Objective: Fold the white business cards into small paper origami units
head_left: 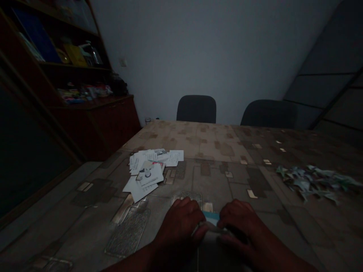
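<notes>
Between my two hands is a piece of paper (211,218), white with a light blue part, bent or folded near the table's front edge. My left hand (185,221) closes on its left side, thumb toward me and fingers curled over the far side. On the right side, my right hand (239,224) grips it in the same way. The paper's lower part is dark and partly hidden by the hands. Left of my hands lies a loose pile of white printed cards or paper pieces (150,175). Off to the right is a heap of crumpled or folded papers (314,181), whitish and green.
A patterned cloth covers the table (204,145). Beyond its far edge stand two dark chairs, one in the middle (196,108) and one on the right (268,112). A wooden cabinet (110,121) with filled shelves is at the left. The room is dim.
</notes>
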